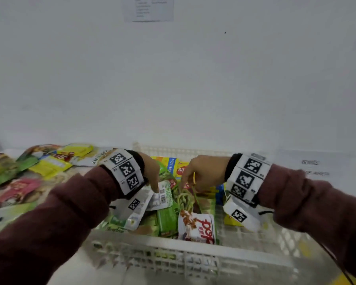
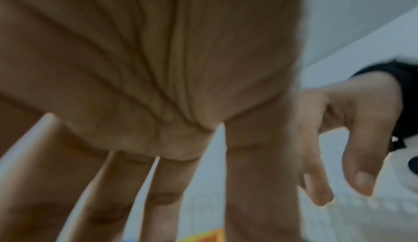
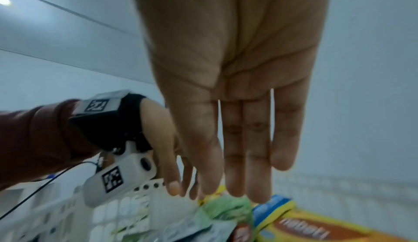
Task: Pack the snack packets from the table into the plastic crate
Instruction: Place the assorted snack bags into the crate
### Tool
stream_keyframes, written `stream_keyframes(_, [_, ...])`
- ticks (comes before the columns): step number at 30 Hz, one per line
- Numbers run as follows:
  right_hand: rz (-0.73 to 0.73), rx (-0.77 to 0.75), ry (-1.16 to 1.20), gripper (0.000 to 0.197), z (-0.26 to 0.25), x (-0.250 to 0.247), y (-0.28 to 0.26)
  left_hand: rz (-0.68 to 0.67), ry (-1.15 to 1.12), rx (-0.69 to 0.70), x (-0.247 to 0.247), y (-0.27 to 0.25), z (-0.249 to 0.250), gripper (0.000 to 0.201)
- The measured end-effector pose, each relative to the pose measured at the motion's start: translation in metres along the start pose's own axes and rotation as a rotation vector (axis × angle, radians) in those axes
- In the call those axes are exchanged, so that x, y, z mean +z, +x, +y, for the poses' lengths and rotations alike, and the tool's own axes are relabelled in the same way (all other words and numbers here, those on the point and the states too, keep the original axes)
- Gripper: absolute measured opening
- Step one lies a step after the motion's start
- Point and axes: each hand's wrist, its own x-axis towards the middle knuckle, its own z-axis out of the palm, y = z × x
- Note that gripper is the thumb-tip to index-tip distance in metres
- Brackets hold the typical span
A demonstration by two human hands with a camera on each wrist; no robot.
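Note:
The white plastic crate stands in front of me with several snack packets inside: green ones, a white and red one and an orange and yellow one at the back. My left hand hangs over the crate's middle, fingers straight and pointing down, just above or touching a white and green packet. My right hand hovers beside it, fingers straight in the right wrist view, holding nothing. More loose packets lie on the table to the left.
A white wall rises right behind the crate and the table, with a paper sheet stuck high on it. The lattice crate wall is close to my left wrist. White tabletop shows to the crate's right.

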Motion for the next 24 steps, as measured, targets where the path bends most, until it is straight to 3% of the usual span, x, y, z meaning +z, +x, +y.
stream_keyframes(5, [-0.052, -0.066, -0.167, 0.053, -0.025, 0.028, 0.05, -0.017, 0.138, -0.063, 0.023, 0.013, -0.009, 0.061])
stream_keyframes(9, [-0.137, -0.063, -0.26, 0.069, -0.028, 0.039, 0.069, -0.022, 0.138, -0.055, 0.046, 0.031, -0.018, 0.047])
stream_keyframes(11, [-0.161, -0.046, -0.288, 0.071, -0.027, 0.041, 0.074, 0.04, 0.154, -0.069, 0.055, 0.042, -0.024, 0.063])
stream_keyframes(13, [-0.159, -0.041, -0.284, 0.069, -0.027, 0.042, 0.076, 0.059, 0.107, -0.085, 0.056, 0.042, -0.026, 0.058])
stream_keyframes(17, [-0.11, -0.05, -0.327, 0.061, -0.027, 0.047, 0.079, 0.055, 0.051, -0.055, 0.043, 0.014, -0.022, 0.022])
stream_keyframes(20, [-0.083, -0.046, -0.374, 0.06, -0.03, 0.048, 0.082, 0.021, 0.077, -0.019, 0.034, 0.007, -0.024, 0.017])
stream_keyframes(24, [-0.08, -0.061, -0.495, 0.048, -0.035, 0.051, 0.084, 0.049, 0.132, 0.049, 0.029, 0.001, -0.031, 0.038])
